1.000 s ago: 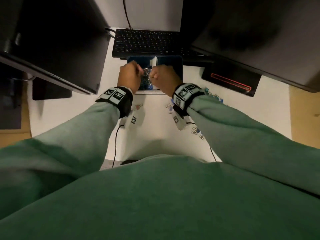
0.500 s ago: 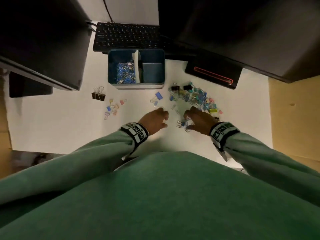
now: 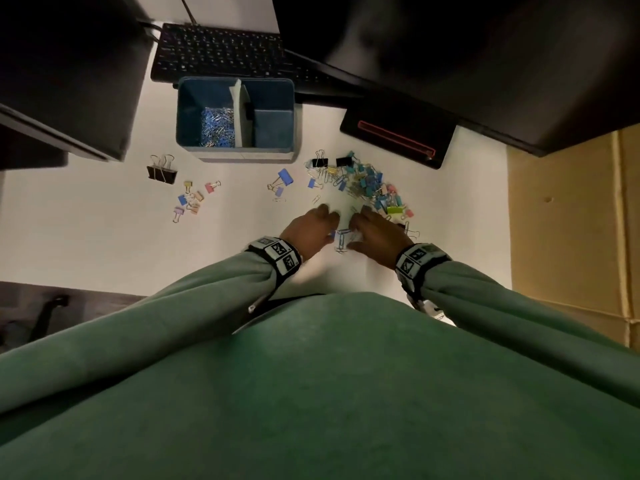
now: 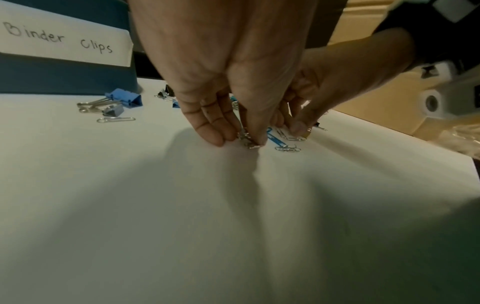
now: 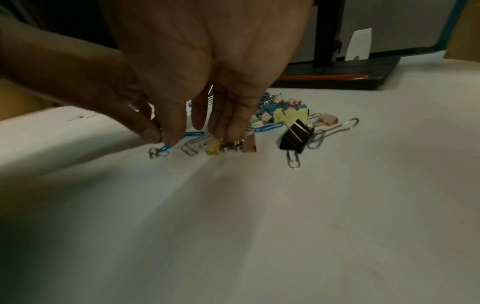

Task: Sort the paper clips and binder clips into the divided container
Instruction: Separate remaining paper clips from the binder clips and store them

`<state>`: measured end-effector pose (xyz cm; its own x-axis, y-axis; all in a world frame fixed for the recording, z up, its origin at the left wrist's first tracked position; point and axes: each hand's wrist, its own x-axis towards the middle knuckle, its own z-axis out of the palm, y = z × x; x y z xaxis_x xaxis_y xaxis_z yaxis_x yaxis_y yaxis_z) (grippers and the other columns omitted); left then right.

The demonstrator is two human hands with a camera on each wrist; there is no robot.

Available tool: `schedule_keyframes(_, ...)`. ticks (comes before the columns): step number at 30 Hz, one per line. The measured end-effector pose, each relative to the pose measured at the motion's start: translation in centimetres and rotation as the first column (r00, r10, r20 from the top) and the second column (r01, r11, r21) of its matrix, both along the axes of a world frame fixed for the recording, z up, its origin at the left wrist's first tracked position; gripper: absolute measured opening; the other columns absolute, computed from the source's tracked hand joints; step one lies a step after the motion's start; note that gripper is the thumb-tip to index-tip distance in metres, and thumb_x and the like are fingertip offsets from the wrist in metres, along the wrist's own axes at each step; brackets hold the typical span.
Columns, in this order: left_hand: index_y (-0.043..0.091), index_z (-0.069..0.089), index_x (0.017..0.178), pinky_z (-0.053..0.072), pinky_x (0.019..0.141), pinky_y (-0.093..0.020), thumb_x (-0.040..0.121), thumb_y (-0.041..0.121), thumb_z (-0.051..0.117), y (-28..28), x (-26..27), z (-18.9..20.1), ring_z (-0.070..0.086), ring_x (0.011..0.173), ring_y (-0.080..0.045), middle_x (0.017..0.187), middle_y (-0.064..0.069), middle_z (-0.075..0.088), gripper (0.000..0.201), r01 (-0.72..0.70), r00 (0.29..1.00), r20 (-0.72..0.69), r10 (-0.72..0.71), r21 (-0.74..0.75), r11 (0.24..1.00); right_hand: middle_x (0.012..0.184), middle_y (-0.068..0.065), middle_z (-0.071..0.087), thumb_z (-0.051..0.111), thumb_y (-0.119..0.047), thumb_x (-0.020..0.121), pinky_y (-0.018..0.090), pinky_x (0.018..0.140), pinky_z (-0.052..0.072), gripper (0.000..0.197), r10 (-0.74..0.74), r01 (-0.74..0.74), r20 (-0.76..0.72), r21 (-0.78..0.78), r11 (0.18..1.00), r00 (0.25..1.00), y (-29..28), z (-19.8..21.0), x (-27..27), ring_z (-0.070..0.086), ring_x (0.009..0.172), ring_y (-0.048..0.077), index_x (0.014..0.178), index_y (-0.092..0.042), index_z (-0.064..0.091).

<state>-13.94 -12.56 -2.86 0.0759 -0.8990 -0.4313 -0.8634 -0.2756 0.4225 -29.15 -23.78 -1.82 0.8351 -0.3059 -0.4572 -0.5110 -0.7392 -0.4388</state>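
The blue divided container [image 3: 235, 152] stands at the back of the desk; its left compartment holds blue and silver paper clips [image 3: 216, 128]. A mixed clip pile [image 3: 363, 185] lies to its right front. My left hand [image 3: 330, 225] pinches silver paper clips [image 4: 248, 140] off the table between thumb and fingers. My right hand [image 3: 356, 230] is just beside it, fingertips [image 5: 226, 134] down on a small yellow binder clip [image 5: 213, 149] and pink binder clip [image 5: 249, 145], thumb by a blue paper clip [image 5: 165, 148], with a gap between thumb and fingers.
A large black binder clip [image 3: 162, 171] and several small coloured ones [image 3: 192, 200] lie to the left. Two blue binder clips [image 3: 282, 180] sit in front of the container. A keyboard [image 3: 221, 53], monitors and a black stand base [image 3: 394, 138] line the back.
Both hands have come back from over the container to the near table. They have closed in together on the loose paper clips in front of the pile.
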Motion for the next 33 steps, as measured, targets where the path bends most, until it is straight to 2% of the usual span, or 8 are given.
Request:
schedule_keyframes(7,0.018,0.06,0.099,0.049,0.074,-0.032,0.085,0.025,0.066,1.0,2.0,0.8,0.052,0.083,-0.016,0.101,-0.006,0.055,0.016,-0.2,0.972,-0.144,0.187,-0.082,0.976,0.114,0.014,0.056,0.067,-0.021,0.085,0.041,0.086,0.046,0.029,0.085,-0.083,0.038,-0.057,0.995,0.996,-0.7,0.3,-2.0,0.055,0.1,0.032,0.106,-0.006,0.056)
schedule_keyframes(10,0.016,0.055,0.096,0.051,0.076,-0.034,0.084,0.021,0.066,2.0,3.5,1.1,0.057,0.08,-0.02,0.092,-0.002,0.061,0.017,-0.291,0.938,-0.211,0.274,-0.05,0.955,0.114,0.015,0.057,0.062,-0.015,0.088,0.039,0.087,0.043,0.023,0.095,-0.092,0.034,-0.065,0.994,0.995,-1.8,0.4,-2.8,0.053,0.103,0.031,0.108,-0.003,0.058)
schedule_keyframes(14,0.017,0.05,0.115,0.048,0.078,-0.031,0.085,0.017,0.066,2.6,4.7,1.4,0.06,0.08,-0.022,0.091,-0.005,0.064,0.034,-0.348,0.907,-0.224,0.357,0.079,0.934,0.112,0.013,0.058,0.07,-0.018,0.083,0.04,0.088,0.046,0.025,0.147,-0.131,0.11,-0.144,0.981,0.983,-2.4,0.3,-3.6,0.054,0.101,0.029,0.104,-0.007,0.059)
schedule_keyframes(17,0.016,0.054,0.11,0.048,0.082,-0.032,0.084,0.017,0.068,3.1,5.6,1.6,0.06,0.083,-0.024,0.09,-0.005,0.064,0.029,-0.346,0.906,-0.215,0.365,0.12,0.93,0.11,0.008,0.061,0.065,-0.015,0.086,0.038,0.091,0.044,0.008,0.254,-0.235,0.103,-0.166,0.958,0.962,-1.8,-0.2,-2.8,0.055,0.104,0.026,0.093,-0.013,0.061)
schedule_keyframes(22,0.014,0.059,0.101,0.048,0.083,-0.03,0.083,0.013,0.069,4.5,7.6,2.3,0.062,0.083,-0.023,0.089,-0.002,0.064,0.021,-0.375,0.899,-0.195,0.391,0.116,0.92,0.082,0.007,0.06,0.056,0.0,0.084,0.031,0.072,0.04,0.012,0.306,-0.293,0.159,-0.102,0.951,0.939,0.1,-0.7,1.8,0.054,0.078,0.025,0.08,-0.011,0.058)
schedule_keyframes(26,0.012,0.064,0.108,0.046,0.084,-0.032,0.085,0.013,0.067,5.7,9.2,2.0,0.06,0.095,-0.03,0.104,-0.01,0.065,0.023,-0.325,0.945,-0.044,0.323,-0.039,0.945,0.094,0.01,0.06,0.056,-0.008,0.089,0.038,0.079,0.044,0.008,0.27,-0.249,0.237,-0.116,0.962,0.933,0.2,-0.6,4.5,0.054,0.087,0.027,0.094,-0.009,0.062)
schedule_keyframes(29,0.016,0.062,0.123,0.046,0.084,-0.041,0.082,0.014,0.067,6.1,9.2,1.6,0.055,0.098,-0.035,0.112,-0.014,0.06,0.041,-0.225,0.953,0.172,0.251,-0.16,0.961,0.118,0.014,0.059,0.057,-0.011,0.09,0.043,0.095,0.046,0.028,0.282,-0.239,0.265,-0.182,0.954,0.922,-0.2,-0.9,5.2,0.055,0.108,0.031,0.118,-0.004,0.06)
schedule_keyframes(33,0.004,0.06,0.12,0.046,0.074,-0.042,0.078,0.014,0.07,6.0,7.2,1.0,0.056,0.089,-0.037,0.105,-0.019,0.061,0.045,-0.039,0.926,0.364,0.101,-0.176,0.984,0.156,0.017,0.02,0.046,-0.022,0.099,0.042,0.118,0.02,0.053,0.365,-0.355,0.076,-0.118,0.928,0.928,0.6,-0.7,5.5,0.021,0.144,0.03,0.146,-0.002,0.03)
